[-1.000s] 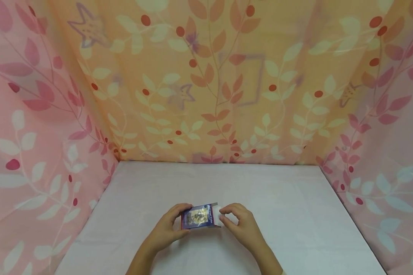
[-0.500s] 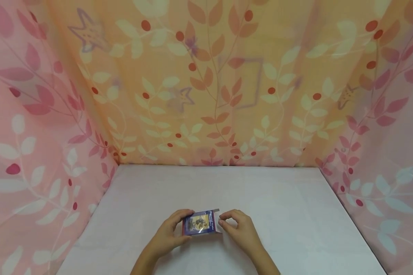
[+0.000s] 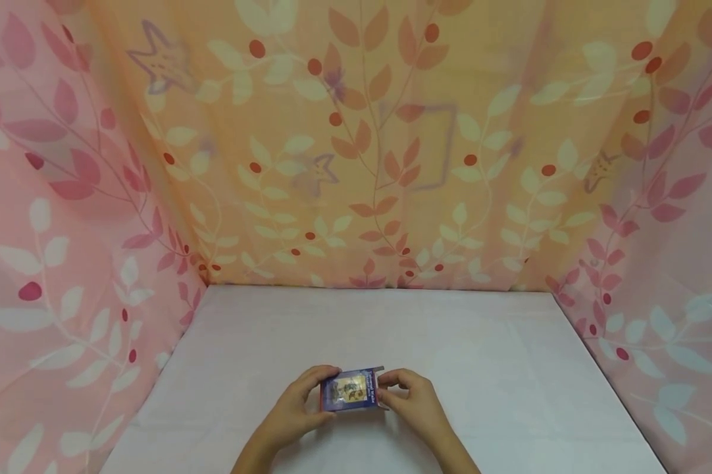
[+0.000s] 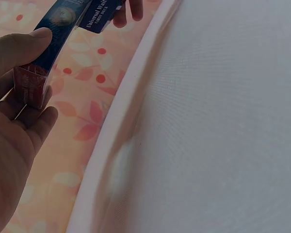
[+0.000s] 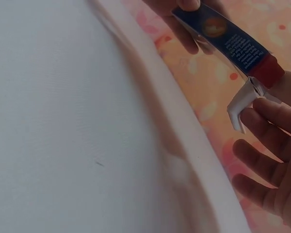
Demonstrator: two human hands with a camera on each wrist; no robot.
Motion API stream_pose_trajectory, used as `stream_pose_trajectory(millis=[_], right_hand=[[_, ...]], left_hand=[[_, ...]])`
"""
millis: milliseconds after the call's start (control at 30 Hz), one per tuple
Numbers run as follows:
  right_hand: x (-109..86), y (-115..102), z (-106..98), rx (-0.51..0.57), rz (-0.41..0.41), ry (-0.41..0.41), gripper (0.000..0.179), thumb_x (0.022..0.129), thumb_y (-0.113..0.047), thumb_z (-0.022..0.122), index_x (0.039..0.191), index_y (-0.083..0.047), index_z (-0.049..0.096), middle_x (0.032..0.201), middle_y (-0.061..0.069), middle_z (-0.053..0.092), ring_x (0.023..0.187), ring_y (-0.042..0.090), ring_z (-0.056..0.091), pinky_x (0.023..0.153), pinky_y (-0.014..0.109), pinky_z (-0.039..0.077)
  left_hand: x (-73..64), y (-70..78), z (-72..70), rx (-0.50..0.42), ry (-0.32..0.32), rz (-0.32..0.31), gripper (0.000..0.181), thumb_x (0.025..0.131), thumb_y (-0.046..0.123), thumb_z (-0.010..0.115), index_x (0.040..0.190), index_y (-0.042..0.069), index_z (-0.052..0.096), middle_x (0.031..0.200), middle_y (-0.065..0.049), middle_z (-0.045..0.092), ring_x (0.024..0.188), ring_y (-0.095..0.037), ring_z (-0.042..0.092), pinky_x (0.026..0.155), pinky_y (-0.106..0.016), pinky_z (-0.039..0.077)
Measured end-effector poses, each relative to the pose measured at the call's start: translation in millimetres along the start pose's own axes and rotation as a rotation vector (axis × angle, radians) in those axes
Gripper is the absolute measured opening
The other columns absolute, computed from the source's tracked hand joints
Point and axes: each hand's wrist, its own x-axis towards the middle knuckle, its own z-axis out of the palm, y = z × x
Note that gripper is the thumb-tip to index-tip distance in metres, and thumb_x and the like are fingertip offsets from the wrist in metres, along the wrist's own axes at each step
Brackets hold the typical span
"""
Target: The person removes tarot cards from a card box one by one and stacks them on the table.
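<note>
A small blue tarot deck box with a yellow picture on its front is held up over the table. My left hand grips its left end, thumb on one long edge and fingers on the other. At the opposite end, my right hand has its thumb and index finger at the opened end, pinching there. In the right wrist view, a white-sided flap sticks out beside the box's red end, touched by the right fingers. The left wrist view shows the lettered lid flap folded out. What lies inside the box is hidden.
The box is above a white-covered table. An orange leaf-patterned curtain hangs behind it, with pink patterned cloth walls on the left and right.
The right thumb and index finger have closed in on the box's opened end. Both hands and the box sit slightly lower and farther right in the head view.
</note>
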Motion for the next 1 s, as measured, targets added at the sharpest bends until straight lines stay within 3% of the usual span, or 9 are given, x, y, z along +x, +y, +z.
stream_pose_trajectory(millis=[233,433,733,1000], right_hand=[[1.0,1.3,0.3,-0.006,0.054,-0.008,0.022,0.083,-0.033,0.085,0.101,-0.025,0.075,0.100,-0.013,0.073,0.103,0.013,0.067,0.099,0.052,0.055],[0.6,0.7,2.1,0.010,0.073,-0.022,0.021,0.084,-0.034,0.084,0.101,-0.024,0.075,0.100,-0.012,0.073,0.105,0.017,0.067,0.099,0.053,0.054],[0.9,0.5,1.2,-0.029,0.070,-0.011,0.022,0.085,-0.037,0.082,0.100,-0.022,0.076,0.097,-0.011,0.074,0.102,0.016,0.067,0.093,0.049,0.057],[0.2,0.5,-3.2,-0.008,0.056,0.023,0.021,0.087,-0.036,0.081,0.100,-0.020,0.076,0.090,-0.012,0.075,0.089,0.009,0.070,0.089,0.043,0.061]], left_hand=[[1.3,-0.1,3.1,-0.007,0.002,-0.026,0.076,0.078,0.010,0.088,0.146,0.020,0.056,0.150,-0.003,0.053,0.144,-0.020,0.044,0.119,-0.016,0.030],[-0.2,-0.5,2.7,-0.037,0.007,-0.047,0.077,0.077,0.006,0.088,0.145,0.022,0.056,0.150,0.000,0.054,0.144,-0.021,0.044,0.119,-0.015,0.029],[-0.1,-0.9,1.1,-0.011,0.018,0.021,0.075,0.079,0.016,0.088,0.146,0.021,0.055,0.149,-0.002,0.054,0.143,-0.023,0.045,0.117,-0.014,0.031],[0.1,-5.6,0.7,0.022,0.037,0.028,0.079,0.077,0.009,0.089,0.147,0.022,0.054,0.149,-0.002,0.053,0.142,-0.019,0.046,0.117,-0.014,0.031]])
